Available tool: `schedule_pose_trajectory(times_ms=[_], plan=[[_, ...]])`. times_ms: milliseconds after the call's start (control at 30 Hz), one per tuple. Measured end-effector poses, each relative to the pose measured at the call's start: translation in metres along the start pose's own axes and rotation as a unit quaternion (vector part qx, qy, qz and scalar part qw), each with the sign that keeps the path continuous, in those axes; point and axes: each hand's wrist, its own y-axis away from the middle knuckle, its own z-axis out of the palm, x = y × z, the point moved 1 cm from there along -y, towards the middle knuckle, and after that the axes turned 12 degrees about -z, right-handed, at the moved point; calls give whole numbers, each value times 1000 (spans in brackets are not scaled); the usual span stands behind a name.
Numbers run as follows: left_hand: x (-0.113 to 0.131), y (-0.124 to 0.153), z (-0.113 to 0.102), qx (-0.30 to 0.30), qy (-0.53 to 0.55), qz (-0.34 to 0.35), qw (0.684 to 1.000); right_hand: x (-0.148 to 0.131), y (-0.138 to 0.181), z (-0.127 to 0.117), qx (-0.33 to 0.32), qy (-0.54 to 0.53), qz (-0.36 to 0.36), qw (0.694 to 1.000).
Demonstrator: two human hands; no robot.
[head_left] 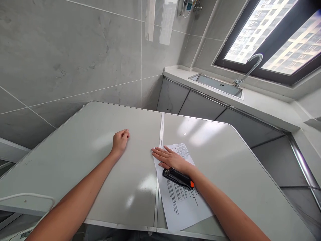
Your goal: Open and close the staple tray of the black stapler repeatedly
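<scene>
My right hand (172, 159) lies flat on printed paper sheets (187, 219), fingers stretched out toward their upper left corner. Beneath the wrist rests a black stapler (178, 178) with an orange end, lying aslant across the text. The hand is not wrapped round it. On the left half of the table, my left hand (120, 141) is closed, resting on the surface apart from the paper. Its curled fingers hide whatever they might hold. Part of the paper is covered by my right hand and forearm.
The pale folding table (120, 197) has a metal seam (161, 130) down its middle. A tiny white scrap (185, 134) lies beyond the paper. Behind stands a counter (265, 102) with a sink (218, 87) and a faucet (250, 68). A white chair frame (30, 194) borders the near left.
</scene>
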Motion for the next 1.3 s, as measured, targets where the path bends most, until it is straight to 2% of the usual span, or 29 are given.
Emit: schedule_pose_trajectory(times_ms=[167, 367, 533, 667, 1000, 1067, 1167, 1233, 1300], plan=[[0, 2, 1, 3, -5, 3, 1000, -30, -18, 14, -22, -24, -50, 998], [2, -3, 0, 8, 56, -18, 998, -28, -73, 32, 26, 28, 1, 999], [4, -24, -23, 2, 205, -44, 978, -26, -138, 48, 55, 47, 25, 997], [3, -39, -40, 0, 261, -42, 965, -26, -174, 50, 72, 39, 45, 996], [-4, -40, -33, 2, 261, -22, 965, -10, -204, 49, 99, 29, 86, 991], [-6, -41, -32, 6, 251, -25, 968, -9, -206, 45, 131, 10, 76, 988], [-10, -43, -32, 12, 237, -33, 971, 2, -185, 26, 237, -25, 105, 966], [-12, -43, -30, 10, 229, -35, 973, 21, -149, 6, 298, -40, 160, 940], [-13, -43, -29, 6, 220, -35, 975, 50, -96, -16, 347, -22, 247, 905]])
